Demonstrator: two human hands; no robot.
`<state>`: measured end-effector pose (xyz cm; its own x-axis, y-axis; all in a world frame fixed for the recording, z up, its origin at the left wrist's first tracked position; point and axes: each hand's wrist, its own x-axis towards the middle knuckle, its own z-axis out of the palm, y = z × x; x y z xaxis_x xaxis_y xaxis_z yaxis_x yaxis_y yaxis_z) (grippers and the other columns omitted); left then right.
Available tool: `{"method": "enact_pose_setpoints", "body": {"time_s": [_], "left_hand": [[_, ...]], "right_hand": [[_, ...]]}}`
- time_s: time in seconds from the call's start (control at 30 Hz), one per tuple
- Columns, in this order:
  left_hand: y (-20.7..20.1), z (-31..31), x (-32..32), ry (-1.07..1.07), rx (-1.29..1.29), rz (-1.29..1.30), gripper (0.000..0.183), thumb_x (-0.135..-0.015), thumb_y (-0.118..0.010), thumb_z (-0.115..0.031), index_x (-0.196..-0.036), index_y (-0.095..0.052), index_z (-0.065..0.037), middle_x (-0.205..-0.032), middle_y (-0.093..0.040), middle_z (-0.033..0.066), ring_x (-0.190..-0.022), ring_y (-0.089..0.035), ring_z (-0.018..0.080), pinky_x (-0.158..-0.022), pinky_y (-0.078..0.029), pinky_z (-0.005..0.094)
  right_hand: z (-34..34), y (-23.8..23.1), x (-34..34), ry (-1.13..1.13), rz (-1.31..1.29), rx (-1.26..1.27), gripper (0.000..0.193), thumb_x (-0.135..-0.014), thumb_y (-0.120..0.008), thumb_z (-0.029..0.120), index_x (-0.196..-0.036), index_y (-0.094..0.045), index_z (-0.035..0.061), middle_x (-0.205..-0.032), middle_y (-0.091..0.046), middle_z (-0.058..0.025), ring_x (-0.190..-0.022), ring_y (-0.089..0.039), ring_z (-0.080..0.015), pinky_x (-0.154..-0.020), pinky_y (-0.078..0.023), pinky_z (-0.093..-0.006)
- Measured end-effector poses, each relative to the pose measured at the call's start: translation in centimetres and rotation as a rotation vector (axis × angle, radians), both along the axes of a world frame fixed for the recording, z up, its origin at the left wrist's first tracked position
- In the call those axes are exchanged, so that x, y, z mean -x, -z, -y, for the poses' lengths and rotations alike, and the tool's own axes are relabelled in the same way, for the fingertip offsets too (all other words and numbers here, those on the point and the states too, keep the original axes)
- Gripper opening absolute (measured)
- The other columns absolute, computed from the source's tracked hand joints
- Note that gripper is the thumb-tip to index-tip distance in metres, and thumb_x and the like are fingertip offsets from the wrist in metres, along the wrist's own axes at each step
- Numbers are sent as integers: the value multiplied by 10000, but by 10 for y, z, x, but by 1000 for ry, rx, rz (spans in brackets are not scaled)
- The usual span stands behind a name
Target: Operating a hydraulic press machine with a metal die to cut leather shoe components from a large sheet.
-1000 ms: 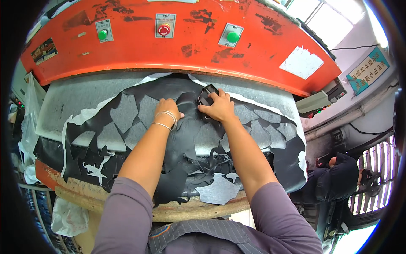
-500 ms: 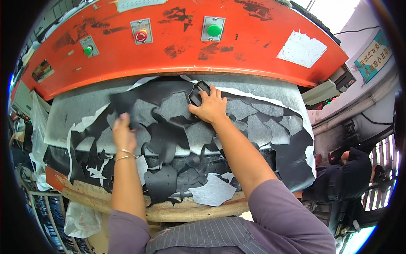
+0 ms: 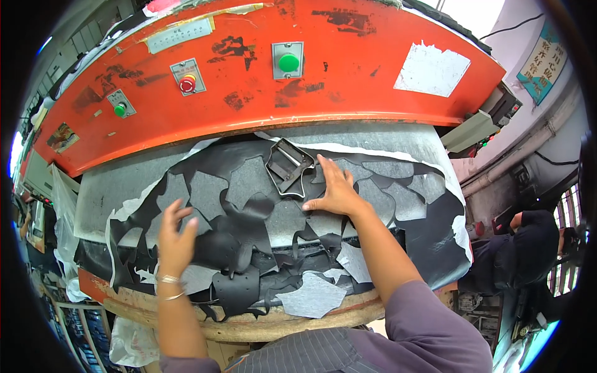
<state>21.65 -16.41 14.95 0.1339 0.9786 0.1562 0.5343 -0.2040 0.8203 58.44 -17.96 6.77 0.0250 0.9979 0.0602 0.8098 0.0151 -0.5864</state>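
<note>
Steel cutting die (image 3: 290, 169) lying on black leather sheet (image 3: 214, 159), near its far edge; just beside it, right hand (image 3: 337, 193) with fingers apart; left hand (image 3: 176, 241) spread too, seemingly empty. Apparently done: many cut-outs (image 3: 247, 181); remaining: uncut right end (image 3: 435, 248).

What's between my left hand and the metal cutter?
In the head view, between your left hand and the metal cutter lies black sheet, with cut-out gaps showing grey board.
</note>
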Motion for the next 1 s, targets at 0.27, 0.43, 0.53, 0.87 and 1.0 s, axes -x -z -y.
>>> {"method": "enact_pose_setpoints", "body": {"time_s": [0.27,0.43,0.53,0.87,1.0], "left_hand": [[92,-57,-134,283,52,-151,672,-839,-491,-59,-1436,-195,35,-1224,-607,159,-1152,-541,356,-1004,-381,399],[120,-58,-143,323,-41,-163,722,-804,-412,-32,-1456,-109,45,-1356,-520,117,-1273,-442,315,-1141,-164,442],[124,-59,-146,328,-47,-182,711,-808,-402,-37,-1452,-114,49,-1379,-501,107,-1304,-409,292,-1144,-153,429],[127,-55,-145,293,-19,-173,676,-805,-402,-62,-1428,-174,66,-1386,-495,90,-1308,-405,280,-1149,-155,414],[124,-54,-141,281,-26,-193,653,-802,-403,-59,-1412,-211,74,-1378,-503,93,-1304,-407,277,-1152,-156,403]], "right_hand": [[-17,15,-6,-19,-9,16,1271,-547,-839,511,-1476,-124,19,-1424,-417,-176,-1412,-235,-298,-1095,-120,-583],[-12,13,-11,-14,80,-31,1236,-560,-823,516,-1466,-161,-2,-1404,-440,-183,-1395,-282,-288,-1089,-132,-572],[-15,13,-14,-28,100,-63,1230,-554,-818,510,-1461,-171,-12,-1426,-391,-222,-1383,-306,-289,-1080,-138,-581],[-19,16,-10,-38,114,-1,1220,-557,-790,506,-1465,-163,-15,-1436,-369,-242,-1374,-321,-296,-1088,-109,-568],[-21,16,-6,-52,139,19,1217,-562,-789,503,-1466,-154,-9,-1446,-350,-244,-1370,-326,-305,-1092,-100,-569]]}}
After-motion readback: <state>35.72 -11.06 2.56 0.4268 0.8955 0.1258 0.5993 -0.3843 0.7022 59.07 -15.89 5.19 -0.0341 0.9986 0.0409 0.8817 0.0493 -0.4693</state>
